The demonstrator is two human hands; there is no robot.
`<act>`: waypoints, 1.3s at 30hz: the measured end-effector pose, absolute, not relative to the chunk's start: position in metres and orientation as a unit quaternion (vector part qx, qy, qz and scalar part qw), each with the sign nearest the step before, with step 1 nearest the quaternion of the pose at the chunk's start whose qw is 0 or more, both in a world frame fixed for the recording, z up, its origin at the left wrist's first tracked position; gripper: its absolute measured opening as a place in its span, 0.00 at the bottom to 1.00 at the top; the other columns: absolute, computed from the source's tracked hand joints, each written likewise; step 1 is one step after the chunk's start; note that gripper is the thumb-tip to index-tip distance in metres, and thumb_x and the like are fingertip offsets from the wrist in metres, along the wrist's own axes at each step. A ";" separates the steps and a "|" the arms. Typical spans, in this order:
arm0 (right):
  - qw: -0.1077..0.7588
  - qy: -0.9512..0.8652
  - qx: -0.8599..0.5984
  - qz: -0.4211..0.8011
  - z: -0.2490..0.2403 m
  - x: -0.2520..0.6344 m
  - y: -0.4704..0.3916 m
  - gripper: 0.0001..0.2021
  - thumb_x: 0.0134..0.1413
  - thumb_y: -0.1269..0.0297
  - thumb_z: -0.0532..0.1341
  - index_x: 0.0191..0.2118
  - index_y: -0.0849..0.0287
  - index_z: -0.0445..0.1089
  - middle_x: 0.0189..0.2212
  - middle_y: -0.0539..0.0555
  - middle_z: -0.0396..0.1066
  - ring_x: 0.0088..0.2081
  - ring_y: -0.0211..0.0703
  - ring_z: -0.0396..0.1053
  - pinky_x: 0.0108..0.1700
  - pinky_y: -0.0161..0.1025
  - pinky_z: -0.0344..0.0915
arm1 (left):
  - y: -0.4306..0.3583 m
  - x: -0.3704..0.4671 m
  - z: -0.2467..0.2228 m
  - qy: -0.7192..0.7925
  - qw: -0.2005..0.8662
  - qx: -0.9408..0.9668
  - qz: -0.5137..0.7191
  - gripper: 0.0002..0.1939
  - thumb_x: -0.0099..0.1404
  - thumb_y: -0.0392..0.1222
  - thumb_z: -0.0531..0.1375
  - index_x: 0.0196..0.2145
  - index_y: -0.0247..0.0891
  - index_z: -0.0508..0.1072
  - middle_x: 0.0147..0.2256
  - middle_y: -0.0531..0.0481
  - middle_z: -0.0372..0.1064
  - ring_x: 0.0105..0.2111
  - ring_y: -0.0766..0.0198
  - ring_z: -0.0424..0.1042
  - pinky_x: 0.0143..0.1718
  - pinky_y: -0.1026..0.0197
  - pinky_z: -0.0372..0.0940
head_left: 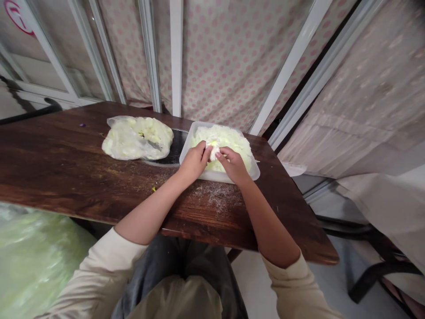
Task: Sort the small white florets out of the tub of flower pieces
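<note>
Between the fingertips of my left hand (195, 160) and my right hand (235, 165) is a small white ruffled piece (213, 149), which looks like a flower head. Both hands are closed in a pinch on it, thumbs uppermost, and part of it is hidden by the fingers. It is held over a translucent white plastic tub (223, 177). A heap of white and pale yellow-green petal-like pieces (229, 135) fills the tub. My wrists come in over its near side.
Left of the tub, a clear plastic bag (137, 148) of pale yellowish pieces lies partly on a dark round tray (176, 146). White specks (217, 195) litter the brown wooden table (59, 164). A large greenish plastic bag (40, 257) stands at lower left. Curtained frames rise behind.
</note>
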State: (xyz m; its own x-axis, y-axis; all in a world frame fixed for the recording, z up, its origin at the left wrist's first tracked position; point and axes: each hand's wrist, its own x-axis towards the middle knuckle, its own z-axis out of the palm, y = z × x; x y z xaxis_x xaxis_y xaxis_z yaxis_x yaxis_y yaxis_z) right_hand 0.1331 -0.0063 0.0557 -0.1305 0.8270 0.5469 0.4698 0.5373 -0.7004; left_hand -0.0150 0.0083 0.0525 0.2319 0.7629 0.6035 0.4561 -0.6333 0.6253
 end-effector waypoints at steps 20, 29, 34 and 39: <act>0.509 -0.701 -0.468 0.175 0.051 0.134 -0.002 0.13 0.46 0.52 0.59 0.29 0.58 0.66 0.31 0.52 0.67 0.32 0.38 0.62 0.35 0.37 0.59 | 0.008 -0.014 0.053 0.406 0.139 0.772 0.468 0.12 0.66 0.43 0.49 0.25 0.38 0.59 0.19 0.54 0.63 0.20 0.69 0.63 0.24 0.65 0.56; 0.512 -0.667 -0.508 0.187 0.053 0.134 -0.008 0.18 0.45 0.53 0.61 0.18 0.57 0.55 0.15 0.44 0.51 0.21 0.33 0.50 0.25 0.35 0.51 | 0.006 -0.014 0.054 0.414 0.137 0.768 0.469 0.14 0.66 0.44 0.49 0.24 0.38 0.57 0.18 0.54 0.62 0.20 0.68 0.62 0.24 0.65 0.54; 0.505 -0.693 -0.477 0.191 0.052 0.134 -0.004 0.13 0.45 0.53 0.60 0.28 0.58 0.63 0.27 0.49 0.63 0.30 0.37 0.60 0.34 0.37 0.58 | 0.007 -0.014 0.054 0.409 0.139 0.769 0.470 0.13 0.66 0.43 0.49 0.24 0.38 0.58 0.18 0.54 0.62 0.20 0.68 0.63 0.24 0.65 0.55; 0.501 -0.704 -0.470 0.182 0.053 0.136 -0.003 0.13 0.47 0.57 0.59 0.21 0.58 0.60 0.22 0.47 0.60 0.27 0.36 0.58 0.34 0.37 0.57 | 0.007 -0.015 0.052 0.402 0.139 0.778 0.462 0.14 0.66 0.44 0.49 0.24 0.38 0.58 0.18 0.53 0.64 0.20 0.69 0.64 0.24 0.65 0.56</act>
State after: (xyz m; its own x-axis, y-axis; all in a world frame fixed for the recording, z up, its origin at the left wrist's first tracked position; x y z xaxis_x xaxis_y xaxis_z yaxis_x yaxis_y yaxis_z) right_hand 0.1360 -0.0025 0.0530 -0.0574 0.8436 0.5338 0.4788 0.4925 -0.7268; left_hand -0.0147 0.0072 0.0521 0.2497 0.7540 0.6076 0.4960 -0.6385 0.5885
